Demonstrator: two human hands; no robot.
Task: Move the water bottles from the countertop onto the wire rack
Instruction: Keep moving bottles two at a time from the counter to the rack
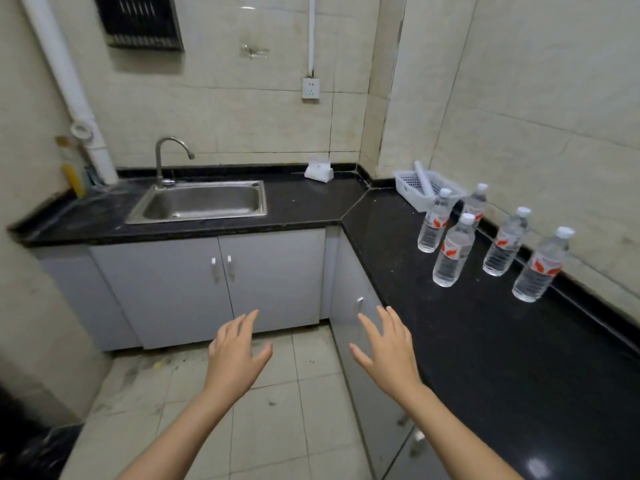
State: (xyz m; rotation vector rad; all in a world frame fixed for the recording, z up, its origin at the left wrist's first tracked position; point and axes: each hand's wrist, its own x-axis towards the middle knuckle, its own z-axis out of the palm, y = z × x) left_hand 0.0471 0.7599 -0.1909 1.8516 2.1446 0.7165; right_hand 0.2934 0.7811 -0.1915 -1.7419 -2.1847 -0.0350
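Clear ribbed plastic water bottles (453, 251) upright on glossy black countertop (485, 334).

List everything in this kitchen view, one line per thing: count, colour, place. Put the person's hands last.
water bottles: five, clear with white caps and red labels, upright on the right countertop
basket: one, white, back right corner of the counter, with a white roll lying in it
countertop: one, black, L-shaped along the back and right walls
sink: one, steel, set in the back counter
tap: one, steel, behind the sink
tissue pack: one, white, back counter by the wall
socket: one, white, on the back wall
cabinets: pale grey, under the counter
pipe: one, white, left wall corner
left hand: open, empty, over the floor
right hand: open, empty, by the counter edge
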